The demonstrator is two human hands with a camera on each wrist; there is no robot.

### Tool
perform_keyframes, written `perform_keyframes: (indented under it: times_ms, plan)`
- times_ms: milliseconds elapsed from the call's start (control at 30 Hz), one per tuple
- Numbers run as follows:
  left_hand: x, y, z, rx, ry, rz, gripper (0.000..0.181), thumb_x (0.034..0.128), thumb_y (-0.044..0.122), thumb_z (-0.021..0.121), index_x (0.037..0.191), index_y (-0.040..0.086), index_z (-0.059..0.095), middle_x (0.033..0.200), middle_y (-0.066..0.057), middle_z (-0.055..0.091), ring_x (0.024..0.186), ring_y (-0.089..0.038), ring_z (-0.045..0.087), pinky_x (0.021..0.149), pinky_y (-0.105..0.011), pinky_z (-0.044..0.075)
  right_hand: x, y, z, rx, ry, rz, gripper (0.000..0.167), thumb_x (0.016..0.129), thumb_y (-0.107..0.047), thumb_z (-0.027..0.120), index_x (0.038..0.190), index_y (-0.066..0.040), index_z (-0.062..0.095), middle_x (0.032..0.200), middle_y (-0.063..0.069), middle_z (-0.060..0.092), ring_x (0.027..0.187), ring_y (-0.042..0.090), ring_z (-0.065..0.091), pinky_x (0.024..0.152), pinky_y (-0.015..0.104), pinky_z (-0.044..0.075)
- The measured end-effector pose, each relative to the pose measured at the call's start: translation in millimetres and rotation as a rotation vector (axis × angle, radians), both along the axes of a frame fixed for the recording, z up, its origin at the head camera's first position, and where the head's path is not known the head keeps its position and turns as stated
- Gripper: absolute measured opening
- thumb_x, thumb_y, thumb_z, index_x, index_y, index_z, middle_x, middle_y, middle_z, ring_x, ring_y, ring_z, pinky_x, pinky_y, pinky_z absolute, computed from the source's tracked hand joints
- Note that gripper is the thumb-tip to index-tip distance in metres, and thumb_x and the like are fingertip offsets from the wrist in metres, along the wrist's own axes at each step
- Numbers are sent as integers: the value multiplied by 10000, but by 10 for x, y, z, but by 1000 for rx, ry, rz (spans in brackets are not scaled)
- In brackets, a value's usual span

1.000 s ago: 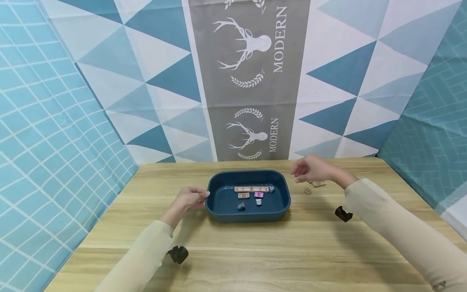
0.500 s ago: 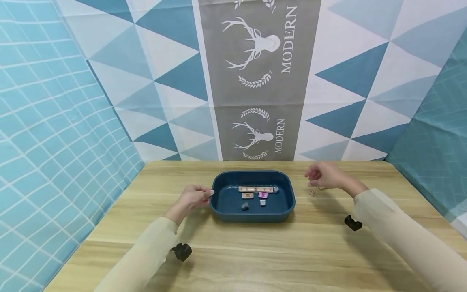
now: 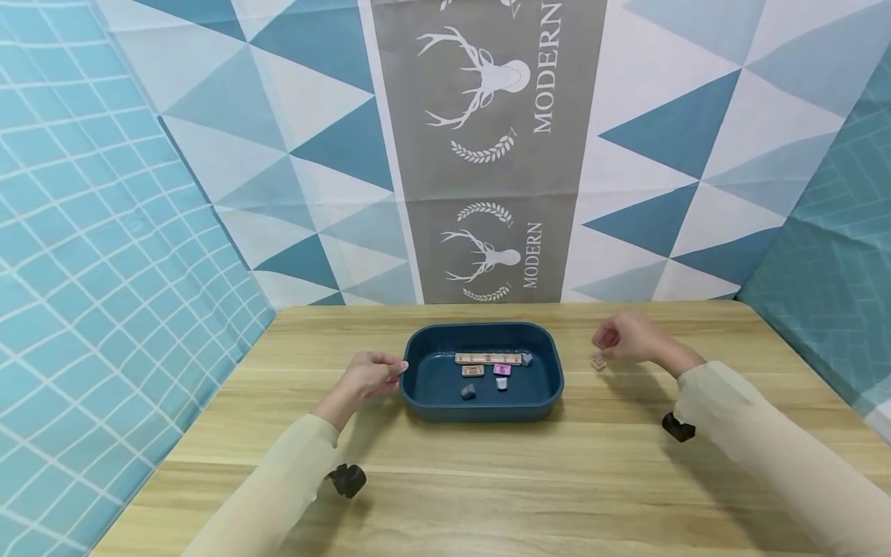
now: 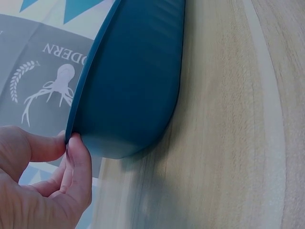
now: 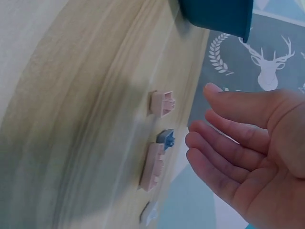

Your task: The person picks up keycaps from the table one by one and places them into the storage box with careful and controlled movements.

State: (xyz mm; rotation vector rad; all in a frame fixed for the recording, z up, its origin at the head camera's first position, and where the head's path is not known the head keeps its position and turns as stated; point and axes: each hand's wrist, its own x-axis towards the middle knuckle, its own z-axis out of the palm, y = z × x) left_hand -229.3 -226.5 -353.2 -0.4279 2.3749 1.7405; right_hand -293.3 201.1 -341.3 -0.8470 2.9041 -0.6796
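My left hand (image 3: 365, 379) pinches the left rim of a dark blue plastic bin (image 3: 480, 413) between thumb and fingers, as the left wrist view confirms. Inside the bin lie several keycaps: a long pinkish bar keycap (image 3: 489, 359), a beige one (image 3: 472, 371), a magenta one (image 3: 502, 370), a white one (image 3: 501, 384) and a dark grey one (image 3: 469, 392). To the right of the bin, my right hand (image 3: 629, 336) hovers with loosely bent fingers and nothing in its grasp. Below it in the right wrist view are upturned keycaps: small pink (image 5: 162, 103), blue (image 5: 166, 138), longer pink (image 5: 152, 167) and white (image 5: 148, 213).
The wooden table (image 3: 473, 495) carries the bin near its back edge. A patterned cloth wall (image 3: 487, 193) rises behind it, with a blue tile-print sheet (image 3: 104, 232) on the left. Black wrist-worn devices (image 3: 346, 480) hang under both sleeves.
My right hand has moved right, away from the bin, and over the loose keycaps, partly covering them. The left hand stays on the rim. The head view has shifted slightly.
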Motion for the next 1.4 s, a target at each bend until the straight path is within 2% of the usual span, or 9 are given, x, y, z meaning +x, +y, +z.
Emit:
perform_keyframes:
  times_ms: [233, 400, 700, 933, 1200, 1400]
  plan:
    - [-6, -14, -7, -13, -8, 0, 267, 920, 80, 630, 1120, -95, 601, 808, -3, 592, 694, -50, 573, 633, -154, 550, -29, 0, -80, 10, -55, -46, 255, 781, -133, 785, 934, 50, 694, 851, 129, 714, 760, 161, 649, 683, 323, 569]
    - [-10, -10, 1, -8, -5, -6, 273, 920, 75, 627, 1126, -101, 597, 801, -3, 596, 687, -50, 576, 673, -183, 570, -33, 9, -129, 14, -47, -59, 223, 772, -143, 793, 884, 25, 699, 809, 92, 711, 723, 124, 631, 644, 283, 551]
    - [-10, -6, 10, -18, -3, -12, 287, 923, 72, 621, 1141, -113, 596, 790, -3, 595, 661, -43, 566, 671, -186, 573, -44, 30, -181, 22, -82, -88, 174, 788, -113, 766, 890, 10, 696, 811, 77, 702, 735, 141, 629, 670, 314, 554]
    - [-13, -6, 14, -11, -13, -12, 288, 925, 74, 620, 1145, -109, 592, 811, -19, 597, 662, -46, 562, 656, -172, 559, -33, 4, -223, 12, -75, -63, 146, 776, -73, 761, 867, 22, 698, 788, 88, 697, 712, 130, 626, 643, 292, 549]
    - [-20, -13, 7, -20, -3, -12, 297, 922, 79, 626, 1151, -108, 595, 856, -41, 614, 689, -50, 576, 667, -177, 567, -39, -17, -247, 22, -41, -74, 156, 755, -74, 783, 848, 15, 695, 779, 95, 694, 702, 138, 620, 630, 281, 539]
    - [-18, -15, -3, -6, -1, -13, 292, 921, 67, 621, 1147, -115, 590, 821, -32, 607, 675, -48, 576, 651, -172, 565, -38, -52, -282, 17, -20, -83, 152, 732, -77, 804, 798, 5, 695, 752, 91, 695, 689, 137, 622, 625, 285, 544]
